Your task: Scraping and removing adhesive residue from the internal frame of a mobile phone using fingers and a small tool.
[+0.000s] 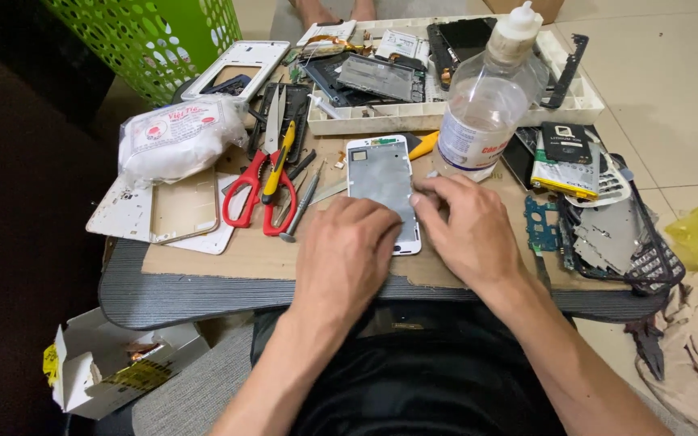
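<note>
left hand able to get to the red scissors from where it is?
Probably yes. The left hand rests on the white phone frame; the red scissors lie just beside it on the cardboard, with only a small screwdriver between.

Bright, even overhead light, sharp focus across the worktop; soft short shadows under both hands, white glare on the plastic bottle (486, 101); far left side dark, slight wide-angle stretch at edges
</note>
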